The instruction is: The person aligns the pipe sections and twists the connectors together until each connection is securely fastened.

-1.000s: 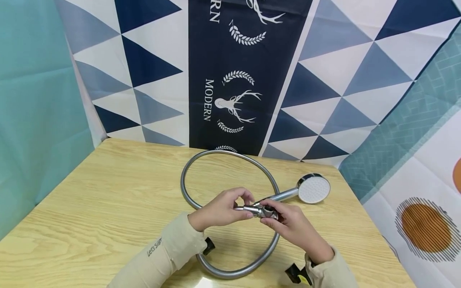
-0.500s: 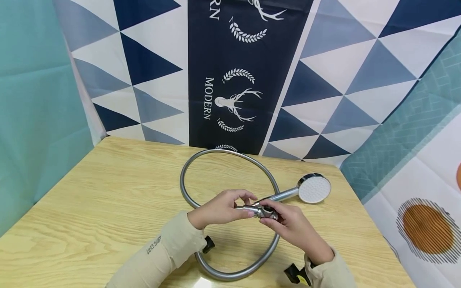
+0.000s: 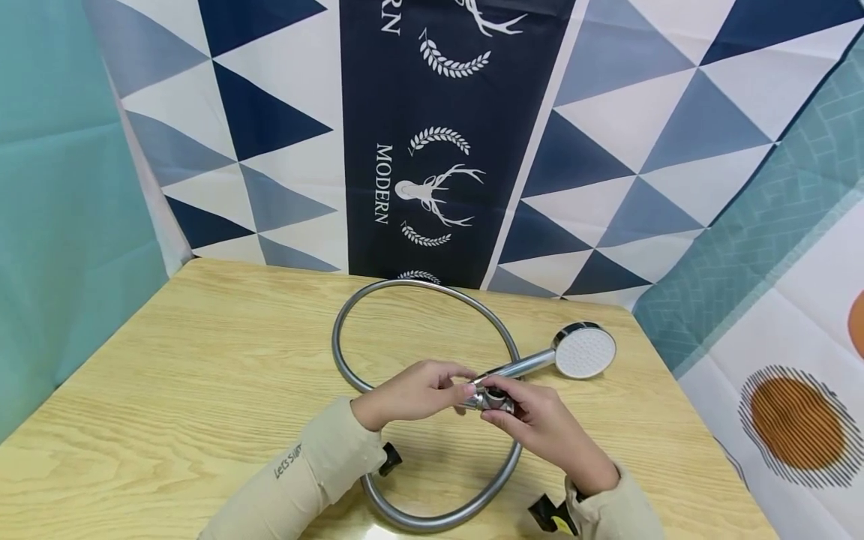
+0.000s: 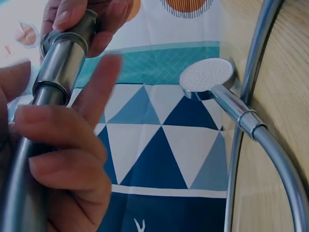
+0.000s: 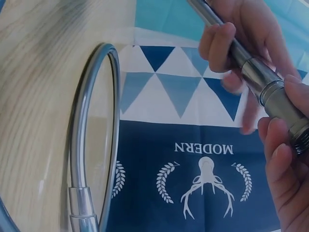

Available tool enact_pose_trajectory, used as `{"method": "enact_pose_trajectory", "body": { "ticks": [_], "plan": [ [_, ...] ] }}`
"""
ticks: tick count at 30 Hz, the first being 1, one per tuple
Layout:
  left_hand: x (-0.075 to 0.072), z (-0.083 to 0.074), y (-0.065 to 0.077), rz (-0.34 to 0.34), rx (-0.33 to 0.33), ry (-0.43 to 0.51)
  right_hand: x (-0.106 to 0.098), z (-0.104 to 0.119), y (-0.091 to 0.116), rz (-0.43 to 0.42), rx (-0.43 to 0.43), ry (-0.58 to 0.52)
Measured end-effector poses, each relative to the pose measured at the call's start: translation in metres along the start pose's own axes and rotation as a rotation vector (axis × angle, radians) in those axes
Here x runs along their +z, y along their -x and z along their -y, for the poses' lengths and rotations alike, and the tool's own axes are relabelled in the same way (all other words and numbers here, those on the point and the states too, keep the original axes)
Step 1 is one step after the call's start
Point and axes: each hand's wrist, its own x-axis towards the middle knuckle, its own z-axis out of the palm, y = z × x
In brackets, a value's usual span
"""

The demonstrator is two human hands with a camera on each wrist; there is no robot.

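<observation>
My right hand [image 3: 540, 420] pinches a chrome threaded fitting [image 5: 285, 104] between thumb and fingers. A hose-end connector [image 4: 60, 63] runs straight into that fitting. Below the connector, fingers of my left hand [image 4: 72, 159] curl round the shower hose [image 4: 21, 183]. Its thumb and forefinger stand spread beside the connector, blurred. In the right wrist view, the fitting's threaded open end [image 5: 301, 137] points to the lower right. A hand shower [image 3: 583, 351] with a white face lies to the right, behind both hands, its handle joined to the hose.
A large loop of grey hose [image 3: 425, 519] lies on the wooden table [image 3: 202, 360] around and under the hands. Patterned cloth [image 3: 283, 105] hangs behind the table, with more cloth at both sides. Black wrist mounts [image 3: 390, 459] show at both sleeves.
The left thumb and forefinger have shifted along the connector and loosened from their earlier pinch. The fitting and right hand sit slightly further left, as the whole view shifts a little.
</observation>
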Motion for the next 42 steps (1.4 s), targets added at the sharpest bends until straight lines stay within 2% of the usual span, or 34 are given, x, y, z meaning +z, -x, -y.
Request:
{"method": "enact_pose_trajectory", "body": {
  "ticks": [3, 10, 16, 21, 23, 29, 34, 38, 42],
  "plan": [
    [0.0, 0.0, 0.0, 0.019, -0.034, 0.013, 0.001, 0.001, 0.0, 0.017, 0.005, -0.001],
    [0.0, 0.0, -0.001, 0.01, 0.045, -0.016, 0.0, 0.001, 0.001, -0.006, -0.011, 0.003],
    [-0.001, -0.002, 0.0, 0.035, -0.009, 0.026, 0.001, 0.004, 0.001, 0.014, 0.015, -0.018],
    [0.002, -0.002, -0.001, 0.013, 0.013, -0.031, 0.004, 0.002, 0.005, -0.007, 0.008, -0.015],
    [0.002, -0.002, -0.001, 0.024, 0.009, -0.013, 0.004, 0.002, 0.007, -0.021, 0.001, -0.012],
    [0.0, -0.003, 0.0, 0.136, -0.105, 0.07, 0.007, 0.0, 0.011, -0.031, -0.03, -0.004],
    [-0.001, -0.003, 0.002, 0.13, -0.129, 0.077, 0.011, -0.001, 0.011, -0.016, -0.038, 0.013],
    [-0.005, -0.002, 0.003, 0.126, -0.196, 0.135, 0.012, 0.0, 0.008, -0.017, -0.038, 0.029],
    [-0.013, -0.004, 0.005, 0.217, -0.21, 0.18, 0.012, 0.002, 0.002, -0.004, -0.045, 0.029]
  ]
}}
